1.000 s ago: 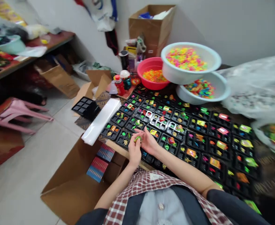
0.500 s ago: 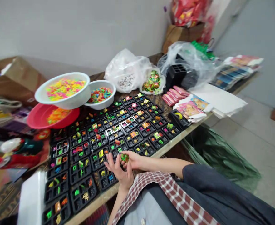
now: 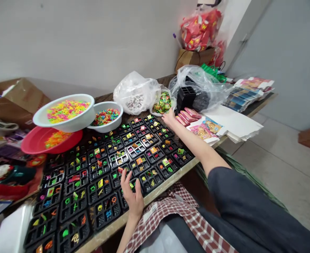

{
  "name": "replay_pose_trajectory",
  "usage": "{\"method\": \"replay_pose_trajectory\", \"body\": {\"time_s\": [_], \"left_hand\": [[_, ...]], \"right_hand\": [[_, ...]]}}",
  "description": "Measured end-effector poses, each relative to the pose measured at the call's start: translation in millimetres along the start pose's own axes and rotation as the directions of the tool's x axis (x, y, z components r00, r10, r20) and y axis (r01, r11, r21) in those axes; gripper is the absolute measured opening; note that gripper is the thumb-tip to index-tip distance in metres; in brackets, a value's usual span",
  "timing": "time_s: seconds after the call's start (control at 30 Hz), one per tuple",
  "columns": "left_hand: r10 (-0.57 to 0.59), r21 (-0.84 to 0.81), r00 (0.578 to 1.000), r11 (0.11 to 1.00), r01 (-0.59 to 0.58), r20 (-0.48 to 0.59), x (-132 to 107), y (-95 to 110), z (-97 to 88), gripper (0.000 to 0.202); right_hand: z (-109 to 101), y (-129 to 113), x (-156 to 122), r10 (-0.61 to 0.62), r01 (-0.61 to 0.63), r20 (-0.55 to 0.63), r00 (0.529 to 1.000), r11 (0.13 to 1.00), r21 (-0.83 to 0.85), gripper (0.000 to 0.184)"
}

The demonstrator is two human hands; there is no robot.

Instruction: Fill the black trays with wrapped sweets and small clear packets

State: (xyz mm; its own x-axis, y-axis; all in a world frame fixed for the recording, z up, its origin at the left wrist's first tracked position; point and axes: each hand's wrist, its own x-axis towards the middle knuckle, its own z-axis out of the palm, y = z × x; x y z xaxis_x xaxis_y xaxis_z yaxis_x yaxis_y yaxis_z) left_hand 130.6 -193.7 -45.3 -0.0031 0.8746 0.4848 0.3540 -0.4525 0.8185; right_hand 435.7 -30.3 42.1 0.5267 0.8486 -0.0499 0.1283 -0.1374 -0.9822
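Left hand (image 3: pixel 133 195), fingers splayed flat and gripping nothing, rests on the black plastic compartment trays (image 3: pixel 98 221) of small neon pieces at the table's near edge; large white plastic bowl (image 3: pixel 75 123) well off at its ten o'clock. Right hand (image 3: pixel 170 119) stretched across the trays, grip unreadable; clear plastic bag of green-and-yellow wrapped pieces (image 3: pixel 163 102) just beside at its eleven o'clock, flat pink packets (image 3: pixel 189 115) at three o'clock.

sleeve: dark grey, right arm | front: red-white checked cloth
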Motion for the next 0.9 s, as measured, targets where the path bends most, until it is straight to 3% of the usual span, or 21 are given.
{"method": "replay_pose_trajectory", "body": {"time_s": [0.1,0.17,0.2,0.27,0.33,0.37,0.47,0.57,0.63,0.73,0.9], "left_hand": [[-0.022,0.045,0.998,0.999,0.019,0.065,1,-2,9.0,0.032],[-0.034,0.083,0.987,0.996,0.021,0.159,9,-8,15.6,0.03],[-0.037,0.099,0.975,0.995,0.016,0.221,17,-12,20.0,0.029],[-0.036,0.118,0.936,0.993,-0.005,0.349,39,-20,32.4,0.027],[-0.03,0.124,0.884,0.992,-0.032,0.466,71,-30,51.2,0.025],[-0.026,0.129,0.857,0.99,-0.048,0.515,90,-34,63.3,0.024],[-0.027,0.188,0.757,0.974,-0.128,0.653,158,-46,107.8,0.019],[-0.111,0.301,0.637,0.933,-0.198,0.763,227,-53,156.9,0.017],[-0.144,0.348,0.641,0.915,-0.204,0.754,266,-58,187.0,0.013],[-0.17,0.41,0.701,0.893,-0.188,0.693,310,-67,225.7,0.015],[-0.173,0.462,0.804,0.876,-0.138,0.569,353,-86,285.1,0.036]], "right_hand": [[-14,35,-21,0.031,-0.032,0.008,0.999,0.999,0.028,0.05],[-37,66,-49,-0.09,0.089,-0.011,0.996,0.994,-0.062,0.043],[-54,82,-62,-0.186,0.171,-0.08,0.979,0.972,-0.164,0.042],[-95,113,-83,-0.354,0.219,-0.299,0.886,0.889,-0.403,0.05],[-136,143,-95,-0.409,0.107,-0.488,0.771,0.838,-0.535,0.059],[-152,157,-99,-0.397,0.048,-0.546,0.738,0.837,-0.544,0.064],[-178,192,-103,-0.345,-0.039,-0.621,0.704,0.854,-0.518,0.071],[-177,208,-104,-0.379,-0.011,-0.621,0.686,0.848,-0.53,0.074],[-172,210,-105,-0.409,0.016,-0.632,0.658,0.846,-0.532,0.076],[-169,210,-106,-0.437,0.047,-0.645,0.627,0.848,-0.529,0.077],[-172,212,-107,-0.532,0.116,-0.61,0.587,0.801,-0.588,0.076]]}}
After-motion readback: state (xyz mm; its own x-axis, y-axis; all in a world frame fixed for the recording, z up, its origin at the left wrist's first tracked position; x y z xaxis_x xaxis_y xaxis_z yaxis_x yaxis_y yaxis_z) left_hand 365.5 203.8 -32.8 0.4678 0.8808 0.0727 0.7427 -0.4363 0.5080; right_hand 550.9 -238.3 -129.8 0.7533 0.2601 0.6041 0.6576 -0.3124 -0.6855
